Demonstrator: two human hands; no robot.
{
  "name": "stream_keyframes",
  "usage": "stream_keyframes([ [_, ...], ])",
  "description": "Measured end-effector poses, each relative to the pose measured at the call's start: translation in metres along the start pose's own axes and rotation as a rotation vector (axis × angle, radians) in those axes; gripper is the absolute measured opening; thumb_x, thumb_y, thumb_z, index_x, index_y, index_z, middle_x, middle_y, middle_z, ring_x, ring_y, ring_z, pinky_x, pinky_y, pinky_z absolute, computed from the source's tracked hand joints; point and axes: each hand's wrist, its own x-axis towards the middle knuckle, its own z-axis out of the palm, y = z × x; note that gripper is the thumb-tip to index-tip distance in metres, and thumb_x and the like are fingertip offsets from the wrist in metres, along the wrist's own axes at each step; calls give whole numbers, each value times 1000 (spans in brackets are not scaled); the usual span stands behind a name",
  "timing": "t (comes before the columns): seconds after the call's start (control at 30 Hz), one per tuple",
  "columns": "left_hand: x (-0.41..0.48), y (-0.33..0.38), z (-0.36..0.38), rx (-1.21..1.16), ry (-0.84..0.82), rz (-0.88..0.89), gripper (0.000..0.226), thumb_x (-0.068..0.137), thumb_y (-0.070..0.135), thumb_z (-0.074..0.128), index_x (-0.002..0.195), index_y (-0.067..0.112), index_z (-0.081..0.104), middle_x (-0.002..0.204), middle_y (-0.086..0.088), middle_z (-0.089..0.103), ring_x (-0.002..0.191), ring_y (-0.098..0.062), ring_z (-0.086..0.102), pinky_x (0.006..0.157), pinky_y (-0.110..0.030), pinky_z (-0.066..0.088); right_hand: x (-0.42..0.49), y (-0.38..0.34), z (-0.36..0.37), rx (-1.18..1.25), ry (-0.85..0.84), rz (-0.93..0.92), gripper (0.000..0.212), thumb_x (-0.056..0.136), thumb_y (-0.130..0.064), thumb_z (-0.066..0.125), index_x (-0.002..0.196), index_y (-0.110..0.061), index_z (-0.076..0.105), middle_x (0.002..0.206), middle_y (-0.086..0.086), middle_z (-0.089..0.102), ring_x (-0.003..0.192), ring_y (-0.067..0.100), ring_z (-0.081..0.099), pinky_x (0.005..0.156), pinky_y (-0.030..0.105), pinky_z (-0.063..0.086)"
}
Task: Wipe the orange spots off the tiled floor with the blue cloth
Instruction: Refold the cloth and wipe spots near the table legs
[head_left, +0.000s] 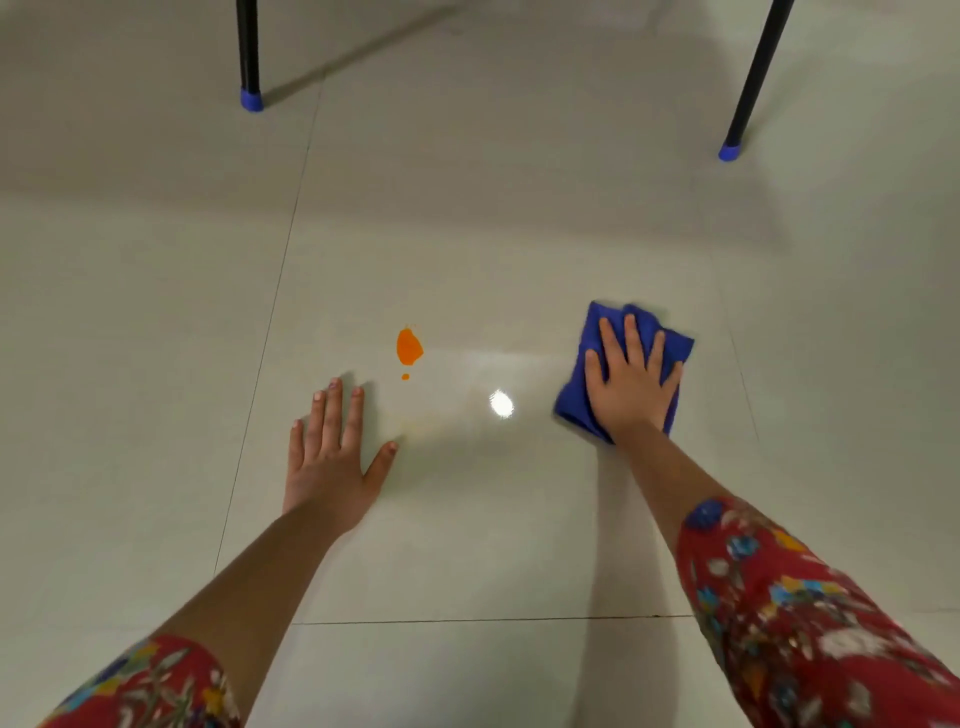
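Note:
A large orange spot lies on the pale tiled floor, with a small orange dot just below it. My left hand rests flat on the floor, fingers apart, a little below and left of the spots, holding nothing. To the right, a folded blue cloth lies on the same tile. My right hand presses flat on top of the cloth with fingers spread. The cloth is well apart from the orange spots.
Two black furniture legs with blue feet stand at the back: one at the upper left, one at the upper right. A bright light reflection shines on the tile between my hands. Grout lines run left of my left hand and below my arms.

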Motion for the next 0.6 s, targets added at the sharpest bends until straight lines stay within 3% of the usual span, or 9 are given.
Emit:
stream_keyframes([
  [0.07,-1,0,0,-3,15,11,79,88,67,5,146,24,-26,158,2,-25,147,-17,-21,120,-39,-7,7,-34,4,16,-5,2,57,100,-55,19,153,-42,5,163,-11,-5,150,29,-7,117,60,0],
  [0.2,-6,-1,6,6,96,25,78,90,64,9,153,21,-10,162,0,-12,149,-19,-11,121,-42,0,-58,-48,30,-65,27,-461,54,98,-53,28,151,-41,24,162,-10,17,150,26,14,117,56,12],
  [0.23,-6,0,7,9,110,24,77,92,62,11,154,21,-7,162,-1,-10,149,-20,-9,121,-42,2,-63,-33,29,-79,34,-492,54,97,-53,27,150,-41,25,161,-10,19,149,25,16,116,55,15],
  [0.33,-5,0,10,40,117,15,75,93,61,11,154,22,-9,162,-2,-11,149,-20,-10,121,-43,2,-30,-3,16,-80,29,-256,53,98,-51,26,151,-41,23,162,-10,17,149,26,14,116,56,14],
  [0.43,-5,0,13,44,137,1,73,94,60,12,154,22,-7,163,-2,-9,150,-20,-8,121,-43,4,21,-32,7,-49,36,-74,52,102,-50,22,152,-43,14,163,-13,6,151,26,1,118,58,3],
  [0.5,-5,1,15,43,141,-1,73,95,60,13,155,22,-5,163,-2,-8,150,-20,-7,121,-42,4,47,-77,5,6,38,-109,50,103,-47,20,152,-42,15,163,-15,6,151,24,0,119,55,0],
  [0.6,-5,0,14,50,131,5,72,95,58,13,154,22,-6,163,-1,-9,150,-20,-8,121,-41,2,61,-153,7,89,-33,-378,45,105,-37,24,150,-38,29,161,-16,16,150,17,7,119,44,3],
])
